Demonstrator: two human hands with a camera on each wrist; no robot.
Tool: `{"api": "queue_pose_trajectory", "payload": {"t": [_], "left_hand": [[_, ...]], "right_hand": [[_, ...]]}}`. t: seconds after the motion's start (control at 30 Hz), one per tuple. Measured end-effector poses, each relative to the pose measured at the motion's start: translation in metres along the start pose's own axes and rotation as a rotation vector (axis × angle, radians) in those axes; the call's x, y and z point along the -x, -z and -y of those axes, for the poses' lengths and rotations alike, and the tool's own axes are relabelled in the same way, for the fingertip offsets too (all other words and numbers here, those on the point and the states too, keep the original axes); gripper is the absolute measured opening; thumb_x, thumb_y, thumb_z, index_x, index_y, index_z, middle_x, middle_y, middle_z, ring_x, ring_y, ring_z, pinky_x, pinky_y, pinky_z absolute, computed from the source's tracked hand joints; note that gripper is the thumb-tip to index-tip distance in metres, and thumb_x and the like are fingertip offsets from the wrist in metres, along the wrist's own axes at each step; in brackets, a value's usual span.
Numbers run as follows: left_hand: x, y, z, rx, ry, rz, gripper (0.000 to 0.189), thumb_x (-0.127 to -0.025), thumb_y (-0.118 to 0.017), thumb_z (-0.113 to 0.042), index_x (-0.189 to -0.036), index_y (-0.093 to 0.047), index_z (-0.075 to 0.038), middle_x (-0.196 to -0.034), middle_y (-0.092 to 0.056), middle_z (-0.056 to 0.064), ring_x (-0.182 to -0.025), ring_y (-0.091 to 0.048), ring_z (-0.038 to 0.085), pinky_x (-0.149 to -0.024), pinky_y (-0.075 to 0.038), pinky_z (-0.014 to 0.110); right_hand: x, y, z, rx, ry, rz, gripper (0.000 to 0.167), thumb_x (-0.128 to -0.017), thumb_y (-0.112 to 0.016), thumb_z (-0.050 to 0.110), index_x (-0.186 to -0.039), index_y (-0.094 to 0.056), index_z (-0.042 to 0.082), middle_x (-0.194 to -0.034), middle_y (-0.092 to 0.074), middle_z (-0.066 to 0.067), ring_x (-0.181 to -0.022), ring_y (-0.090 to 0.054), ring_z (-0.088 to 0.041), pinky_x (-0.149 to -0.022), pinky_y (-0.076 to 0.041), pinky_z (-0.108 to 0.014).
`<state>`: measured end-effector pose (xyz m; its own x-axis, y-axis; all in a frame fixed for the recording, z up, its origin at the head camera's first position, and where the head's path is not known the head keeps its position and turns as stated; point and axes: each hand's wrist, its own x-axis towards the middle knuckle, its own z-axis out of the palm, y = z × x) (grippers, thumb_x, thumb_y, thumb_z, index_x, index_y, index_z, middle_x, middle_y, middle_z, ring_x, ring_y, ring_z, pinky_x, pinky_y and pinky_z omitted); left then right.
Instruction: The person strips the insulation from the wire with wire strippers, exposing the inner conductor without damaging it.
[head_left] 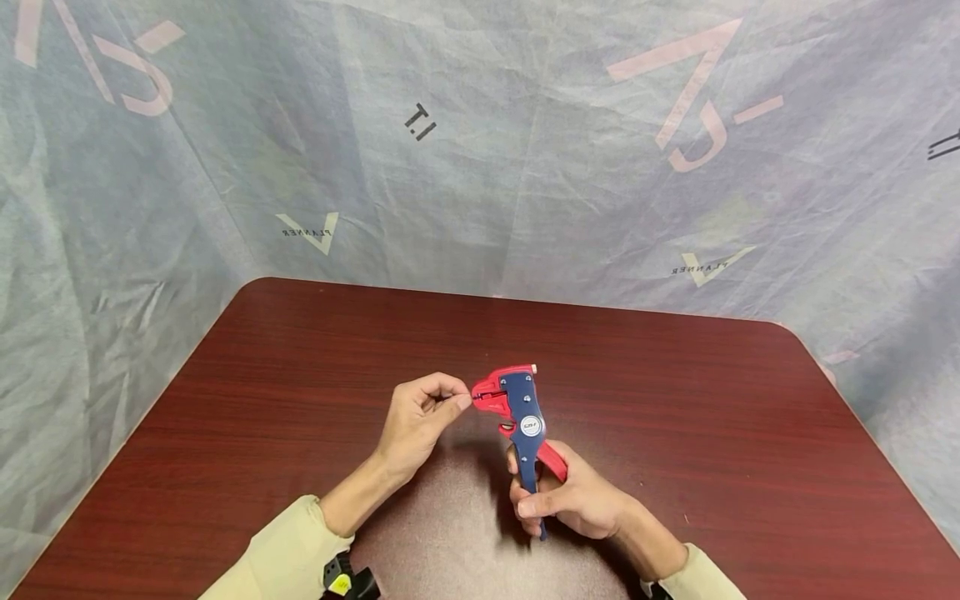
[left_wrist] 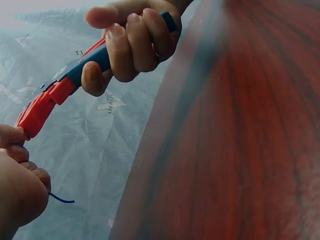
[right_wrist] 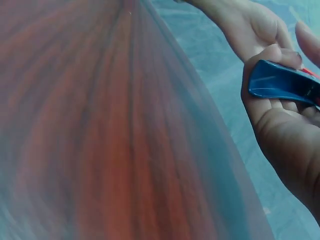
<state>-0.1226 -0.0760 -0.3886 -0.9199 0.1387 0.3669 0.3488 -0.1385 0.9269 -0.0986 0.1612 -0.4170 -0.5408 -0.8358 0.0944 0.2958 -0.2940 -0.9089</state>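
Observation:
A red and blue wire stripper (head_left: pixel 529 425) stands roughly upright above the table, its red jaws facing left. My right hand (head_left: pixel 573 496) grips its handles, fingers curled round them. My left hand (head_left: pixel 420 421) is at the jaw end, thumb and forefinger pinched together. From the lower side of that hand a short blue wire (left_wrist: pixel 62 199) sticks out in the left wrist view; the rest of it is hidden in the fingers. Whether the wire's other end lies between the jaws cannot be made out. In the right wrist view the blue handle end (right_wrist: pixel 280 82) shows in the right palm.
Under both hands lies a dark red wood-grain table (head_left: pixel 300 358) with rounded far corners. Grey printed sheeting (head_left: pixel 480 183) hangs behind it and along both sides. A black device with a yellow label (head_left: pixel 341 582) is on the left wrist.

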Motion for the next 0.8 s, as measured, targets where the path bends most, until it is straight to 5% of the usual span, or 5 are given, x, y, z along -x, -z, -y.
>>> {"api": "queue_pose_trajectory", "payload": {"t": [0.3,0.8], "left_hand": [[0.003,-0.003,0.004,0.026,0.006,-0.055,0.009,-0.085,-0.065,0.008,-0.087,-0.063,0.017,-0.077,-0.062,-0.017,-0.071,-0.05,-0.004,-0.065,-0.042,0.013],[0.008,-0.008,0.004,0.062,0.026,-0.125,0.009,-0.083,-0.063,0.01,-0.081,-0.06,0.018,-0.072,-0.061,-0.015,-0.068,-0.051,-0.002,-0.062,-0.041,0.015]], "right_hand": [[-0.001,-0.009,-0.004,0.007,-0.03,-0.081,0.013,-0.095,-0.06,0.0,-0.101,-0.052,0.008,-0.069,-0.053,0.005,-0.061,-0.052,-0.008,-0.062,-0.05,-0.025],[0.001,-0.015,-0.004,-0.008,-0.073,-0.15,0.013,-0.089,-0.057,-0.007,-0.089,-0.051,0.004,-0.062,-0.046,0.003,-0.05,-0.036,-0.014,-0.052,-0.045,-0.024]]}}
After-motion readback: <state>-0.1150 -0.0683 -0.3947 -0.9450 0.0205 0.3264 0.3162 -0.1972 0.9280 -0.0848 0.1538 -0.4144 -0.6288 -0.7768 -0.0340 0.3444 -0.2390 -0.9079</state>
